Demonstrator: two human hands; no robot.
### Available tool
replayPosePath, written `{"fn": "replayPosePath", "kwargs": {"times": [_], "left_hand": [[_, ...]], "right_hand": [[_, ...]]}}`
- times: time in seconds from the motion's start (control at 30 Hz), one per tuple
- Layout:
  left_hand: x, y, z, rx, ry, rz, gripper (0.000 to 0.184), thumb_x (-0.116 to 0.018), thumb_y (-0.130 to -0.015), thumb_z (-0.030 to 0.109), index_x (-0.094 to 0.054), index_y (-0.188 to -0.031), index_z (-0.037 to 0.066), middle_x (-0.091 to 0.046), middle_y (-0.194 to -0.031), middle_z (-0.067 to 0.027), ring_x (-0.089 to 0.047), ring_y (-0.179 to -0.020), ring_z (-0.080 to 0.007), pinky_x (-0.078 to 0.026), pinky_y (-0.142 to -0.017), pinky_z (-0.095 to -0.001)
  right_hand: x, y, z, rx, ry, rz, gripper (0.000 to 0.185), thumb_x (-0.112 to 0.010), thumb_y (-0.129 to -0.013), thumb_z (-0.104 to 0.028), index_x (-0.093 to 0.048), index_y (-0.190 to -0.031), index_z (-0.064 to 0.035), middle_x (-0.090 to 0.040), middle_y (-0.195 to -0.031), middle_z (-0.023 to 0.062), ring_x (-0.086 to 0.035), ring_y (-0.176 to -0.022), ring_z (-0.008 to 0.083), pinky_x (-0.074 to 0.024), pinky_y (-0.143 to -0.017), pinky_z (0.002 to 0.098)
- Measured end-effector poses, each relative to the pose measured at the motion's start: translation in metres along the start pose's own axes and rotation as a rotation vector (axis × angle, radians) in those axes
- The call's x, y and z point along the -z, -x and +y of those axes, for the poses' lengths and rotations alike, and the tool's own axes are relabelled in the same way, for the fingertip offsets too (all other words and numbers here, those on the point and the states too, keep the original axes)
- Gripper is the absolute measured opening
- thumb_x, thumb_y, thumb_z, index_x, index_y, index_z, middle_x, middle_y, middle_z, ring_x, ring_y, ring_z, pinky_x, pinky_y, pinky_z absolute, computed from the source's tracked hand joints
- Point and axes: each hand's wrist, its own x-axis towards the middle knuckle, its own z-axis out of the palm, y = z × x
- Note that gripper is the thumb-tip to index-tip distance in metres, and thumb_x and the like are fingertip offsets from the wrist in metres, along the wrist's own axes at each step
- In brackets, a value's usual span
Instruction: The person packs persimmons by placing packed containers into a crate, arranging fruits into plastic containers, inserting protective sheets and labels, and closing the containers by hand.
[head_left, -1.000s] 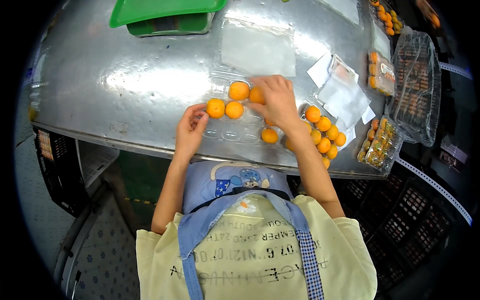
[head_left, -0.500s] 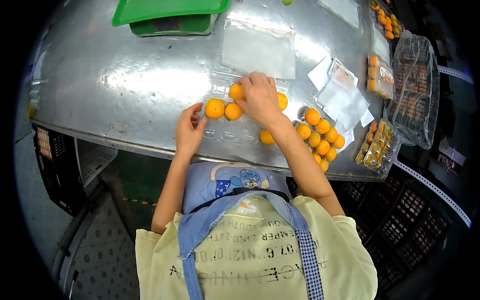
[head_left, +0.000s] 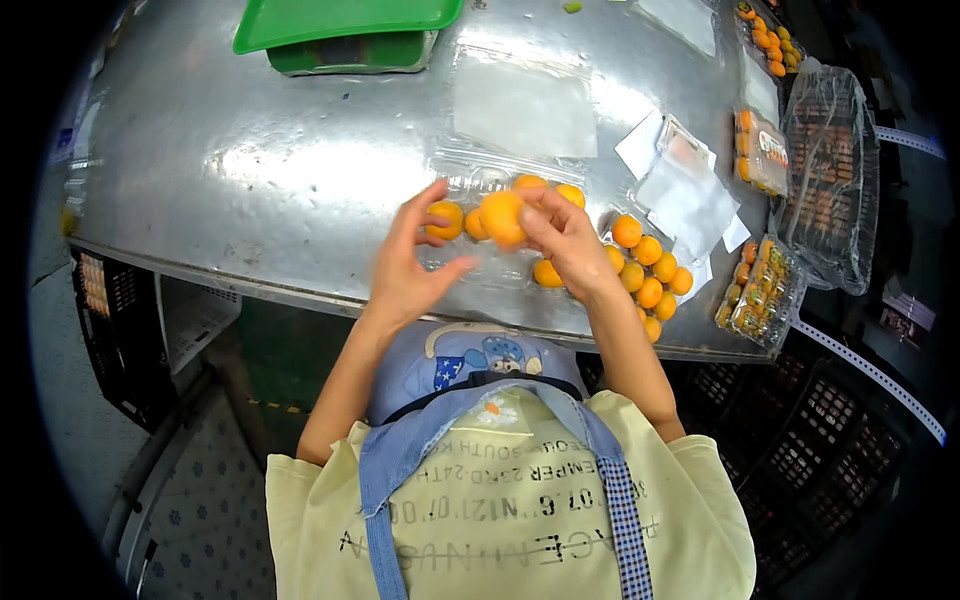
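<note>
My right hand (head_left: 566, 240) pinches a round orange fruit (head_left: 502, 218) between thumb and fingers, raised above a clear plastic tray (head_left: 475, 262). Just left of it, my left hand (head_left: 413, 262) is open, its thumb and fingers spread and slightly blurred, holding nothing. Close to its fingertips lies another orange fruit (head_left: 444, 220). A fruit (head_left: 474, 224) is partly covered by the raised one. Behind my right hand are a fruit at the back (head_left: 529, 184) and one at its right (head_left: 571, 195). A further fruit (head_left: 547, 273) sits below that hand.
Several loose orange fruits (head_left: 650, 292) cluster to the right, near white paper sheets (head_left: 685, 198). A green tray (head_left: 345, 22) stands at the far left. A clear lidded pack (head_left: 525, 105) lies behind the work. Filled fruit packs (head_left: 765, 290) line the right table edge.
My right hand has lifted and turned, now holding up a fruit. My left hand has come up and to the right, its fingers spreading wider.
</note>
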Motion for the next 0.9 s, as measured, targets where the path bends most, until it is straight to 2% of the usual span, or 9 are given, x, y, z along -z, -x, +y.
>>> {"fn": "replayPosePath", "kwargs": {"times": [0.1,0.13,0.23,0.43,0.63,0.7,0.77,0.8,0.9], "left_hand": [[-0.011,-0.003,0.005,-0.133,0.073,-0.143,0.067,-0.078,-0.071,0.006,-0.05,-0.131,0.006,-0.05,-0.131,-0.0106,-0.055,-0.108,-0.018,-0.049,-0.081,-0.0279],[-0.017,-0.004,0.005,-0.211,0.072,-0.099,0.056,-0.079,-0.07,0.008,-0.058,-0.122,0.007,-0.055,-0.123,-0.0097,-0.056,-0.107,-0.0197,-0.051,-0.077,-0.0271],[-0.025,0.0,0.004,-0.123,0.22,-0.057,0.051,-0.078,-0.072,0.007,-0.059,-0.12,0.005,-0.056,-0.122,-0.0113,-0.057,-0.108,-0.0212,-0.052,-0.08,-0.0294],[-0.032,0.008,0.007,-0.188,0.028,-0.05,0.05,-0.076,-0.073,0.005,-0.059,-0.119,0.002,-0.057,-0.122,-0.0131,-0.057,-0.11,-0.0239,-0.051,-0.085,-0.0319],[-0.035,0.007,0.015,-0.383,-0.271,-0.046,0.052,-0.077,-0.07,0.007,-0.06,-0.119,0.004,-0.058,-0.121,-0.0131,-0.056,-0.11,-0.0293,-0.047,-0.092,-0.0364],[-0.045,0.002,0.023,-0.48,-0.346,-0.135,0.056,-0.079,-0.068,0.01,-0.059,-0.12,0.004,-0.059,-0.119,-0.0136,-0.056,-0.109,-0.0318,-0.046,-0.091,-0.0375],[-0.056,0.006,0.037,-0.344,-0.268,-0.178,0.086,-0.085,-0.06,0.013,-0.044,-0.135,0.004,-0.044,-0.137,-0.0159,-0.054,-0.109,-0.0273,-0.051,-0.079,-0.033],[-0.057,0.004,0.039,-0.377,-0.241,-0.143,0.086,-0.084,-0.062,0.012,-0.042,-0.136,0.004,-0.04,-0.139,-0.0149,-0.054,-0.105,-0.0226,-0.05,-0.076,-0.0295],[-0.047,0.005,0.026,-0.154,-0.1,-0.097,0.064,-0.073,-0.074,0.006,-0.046,-0.132,0.003,-0.049,-0.128,-0.0123,-0.056,-0.093,-0.016,-0.05,-0.075,-0.0264]], "right_hand": [[-0.004,0.012,0.002,0.048,0.128,-0.071,0.045,-0.06,-0.093,-0.028,-0.053,-0.123,0.0051,-0.064,-0.1,0.0124,-0.064,-0.082,0.016,-0.0507,-0.075,0.028],[-0.005,0.019,-0.002,-0.009,0.117,-0.06,0.045,-0.056,-0.095,-0.028,-0.052,-0.127,0.0031,-0.06,-0.114,0.0097,-0.058,-0.099,0.0154,-0.0478,-0.086,0.0293],[0.0,0.027,-0.001,0.047,0.075,-0.064,0.05,-0.061,-0.092,-0.026,-0.05,-0.129,0.0051,-0.063,-0.107,0.0133,-0.062,-0.092,0.0164,-0.0507,-0.08,0.0287],[-0.003,0.034,0.001,0.017,0.037,-0.116,0.056,-0.063,-0.09,-0.02,-0.042,-0.136,0.004,-0.057,-0.121,0.014,-0.057,-0.108,0.0201,-0.0498,-0.087,0.0302],[0.01,0.032,0.012,0.049,0.044,-0.17,0.053,-0.066,-0.087,-0.017,-0.046,-0.132,0.0036,-0.063,-0.108,0.0117,-0.062,-0.098,0.0179,-0.0496,-0.086,0.0296],[0.016,0.031,0.024,0.151,0.285,-0.094,0.05,-0.067,-0.087,-0.019,-0.049,-0.128,0.0011,-0.063,-0.103,0.0093,-0.062,-0.091,0.0169,-0.0512,-0.081,0.0309],[0.027,0.041,0.008,-0.103,-0.323,-0.011,0.039,-0.064,-0.088,-0.024,-0.055,-0.12,-0.0041,-0.06,-0.095,0.0007,-0.057,-0.081,0.0122,-0.0481,-0.074,0.0271],[0.057,0.043,0.0,0.031,-0.398,0.133,0.035,-0.06,-0.09,-0.027,-0.056,-0.117,-0.0057,-0.059,-0.093,0.0003,-0.057,-0.081,0.0121,-0.0481,-0.074,0.0274],[0.174,0.071,-0.091,0.662,-0.297,0.53,0.035,-0.057,-0.092,-0.032,-0.056,-0.113,-0.0039,-0.062,-0.097,0.0057,-0.06,-0.089,0.0159,-0.0497,-0.082,0.0287]]}}
